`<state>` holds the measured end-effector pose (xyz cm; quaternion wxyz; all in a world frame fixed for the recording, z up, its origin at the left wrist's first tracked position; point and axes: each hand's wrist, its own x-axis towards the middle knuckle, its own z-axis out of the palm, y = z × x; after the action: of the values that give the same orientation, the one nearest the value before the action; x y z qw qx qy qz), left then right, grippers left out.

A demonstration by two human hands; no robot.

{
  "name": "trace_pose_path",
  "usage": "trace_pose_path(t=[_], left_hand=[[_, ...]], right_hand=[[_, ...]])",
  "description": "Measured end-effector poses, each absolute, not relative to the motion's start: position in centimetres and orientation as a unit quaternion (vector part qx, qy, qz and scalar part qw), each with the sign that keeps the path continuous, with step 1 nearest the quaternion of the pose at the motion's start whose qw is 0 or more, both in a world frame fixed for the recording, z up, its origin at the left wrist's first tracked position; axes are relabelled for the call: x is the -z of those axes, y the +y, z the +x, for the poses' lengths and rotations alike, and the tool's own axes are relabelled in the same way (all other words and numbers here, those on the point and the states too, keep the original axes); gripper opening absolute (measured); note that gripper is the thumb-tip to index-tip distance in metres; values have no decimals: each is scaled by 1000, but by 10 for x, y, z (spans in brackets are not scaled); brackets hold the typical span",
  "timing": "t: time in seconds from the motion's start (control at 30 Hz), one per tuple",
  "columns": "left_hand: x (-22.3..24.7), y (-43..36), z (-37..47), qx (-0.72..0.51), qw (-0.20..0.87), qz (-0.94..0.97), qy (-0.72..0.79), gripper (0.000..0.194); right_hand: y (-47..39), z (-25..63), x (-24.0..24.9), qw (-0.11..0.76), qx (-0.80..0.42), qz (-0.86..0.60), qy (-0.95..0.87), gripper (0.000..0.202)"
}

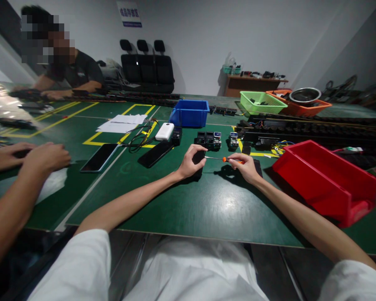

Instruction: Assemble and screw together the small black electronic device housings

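My left hand [191, 162] grips a small black part [199, 157] upright on the green table [175, 200]. My right hand [245, 166] pinches the orange handle of a screwdriver [224, 159], whose thin shaft points left, its tip at the side of the black part. Just behind my hands stand several small black modules [209, 139] in a row, with a separate one [233, 139] to their right. A dark flat object [257, 168] lies partly hidden behind my right hand.
Left of my hands lie phones [100, 158], a white power bank [164, 131], cables and papers [120, 123]. A blue bin [191, 113] stands behind, a red bin [326, 179] at right. Another person's hands [45, 156] rest at far left; a further person [72, 75] sits across.
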<state>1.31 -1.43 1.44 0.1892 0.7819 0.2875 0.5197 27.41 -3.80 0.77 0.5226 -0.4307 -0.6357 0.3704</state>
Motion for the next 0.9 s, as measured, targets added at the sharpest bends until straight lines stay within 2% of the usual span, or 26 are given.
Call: trace_pose_path(t=[0.17,0.5,0.77,0.9], left_hand=[[-14,-14,14,-519,184,790,269,29],[-13,-13,13,-513,179,796,266,29],[-14,-13,13,-512,190,793,270,30],[-15,-13,13,-513,202,787,278,29]], right_hand=[[-37,271,-6,482,-422,-435,-633,36],[-39,272,-21,372,-348,-458,-729,40],[-45,271,-19,443,-258,-431,-742,28],[-48,270,-15,465,-140,-393,-780,19]])
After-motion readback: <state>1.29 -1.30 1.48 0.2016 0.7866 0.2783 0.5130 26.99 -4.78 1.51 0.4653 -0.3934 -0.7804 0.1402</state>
